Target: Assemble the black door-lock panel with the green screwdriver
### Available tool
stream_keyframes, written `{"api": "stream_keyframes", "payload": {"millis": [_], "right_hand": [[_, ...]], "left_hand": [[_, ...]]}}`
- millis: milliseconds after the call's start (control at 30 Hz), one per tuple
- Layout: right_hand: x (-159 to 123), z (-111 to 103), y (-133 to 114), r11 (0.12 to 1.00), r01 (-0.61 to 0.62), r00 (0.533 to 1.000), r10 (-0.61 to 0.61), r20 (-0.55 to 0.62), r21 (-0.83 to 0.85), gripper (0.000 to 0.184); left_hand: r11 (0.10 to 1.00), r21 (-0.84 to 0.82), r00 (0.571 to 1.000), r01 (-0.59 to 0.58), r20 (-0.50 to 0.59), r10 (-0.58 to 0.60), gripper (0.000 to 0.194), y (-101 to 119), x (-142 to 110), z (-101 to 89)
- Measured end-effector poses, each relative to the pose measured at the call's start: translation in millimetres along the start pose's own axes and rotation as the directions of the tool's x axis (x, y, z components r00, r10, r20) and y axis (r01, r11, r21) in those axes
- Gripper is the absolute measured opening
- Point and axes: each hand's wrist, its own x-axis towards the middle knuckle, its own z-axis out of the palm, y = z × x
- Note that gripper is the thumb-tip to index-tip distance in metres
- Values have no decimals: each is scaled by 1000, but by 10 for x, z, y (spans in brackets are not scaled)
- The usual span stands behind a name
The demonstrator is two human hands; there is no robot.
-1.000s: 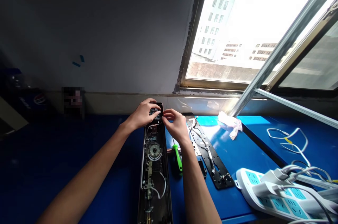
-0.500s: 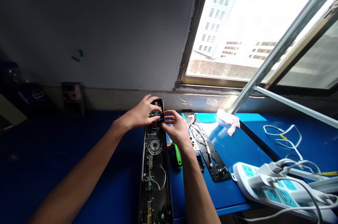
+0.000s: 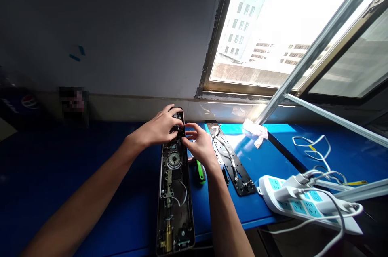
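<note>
A long, dark, open housing that looks like an electronic door lock (image 3: 187, 220) extends away from me on the blue table. Inside it show a round metal disc, a brass-coloured part, circuit boards and a white wire. My left hand (image 3: 157, 127) is bent over its far end, fingertips down among the parts there. At the right rim of that same end, my right hand (image 3: 201, 146) grips with curled fingers and thumb. The fingers cover what lies between them, so any small part there cannot be made out.
Right of the housing lie a green-handled tool (image 3: 200, 173) and a black perforated plate (image 3: 244, 184) with a cable. A white power strip (image 3: 266, 196) full of plugs and cords sits near the right front edge. Crumpled pale paper (image 3: 256, 131) rests by the metal frame (image 3: 273, 103).
The whole view has shifted slightly, so everything appears a bit further left and higher. Both hands stay at the far end of the lock, with only slight finger movement.
</note>
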Motion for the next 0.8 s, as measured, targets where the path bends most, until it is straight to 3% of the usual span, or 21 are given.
{"api": "stream_keyframes", "payload": {"millis": [233, 400, 467, 533, 633, 700, 800], "right_hand": [[-150, -208, -44, 998, -46, 979, 38, 201, 38, 59], [-309, -396, -101, 994, -75, 911, 99, 400, -75, 94], [-366, -469, -135, 985, -89, 877, 147, 458, -146, 98], [-412, -531, -171, 975, -131, 812, 210, 545, -181, 90], [-454, -585, -209, 938, -158, 716, 324, 618, -308, 57], [-464, -587, -219, 925, -131, 683, 345, 644, -357, 39], [-458, -551, -221, 923, -140, 636, 361, 682, -358, 32]], "left_hand": [[995, -90, 999, -36, 14, 37, 20, 53, -25, -58], [984, -160, 992, -81, 88, 96, 13, 210, -78, -153], [980, -178, 980, -84, 162, 114, 13, 282, -84, -178], [978, -187, 960, -90, 244, 135, 14, 336, -83, -186], [970, -221, 919, -104, 352, 179, 18, 370, -80, -164], [965, -235, 893, -116, 401, 205, 18, 365, -81, -134], [962, -243, 876, -126, 427, 222, 19, 348, -85, -102]]}}
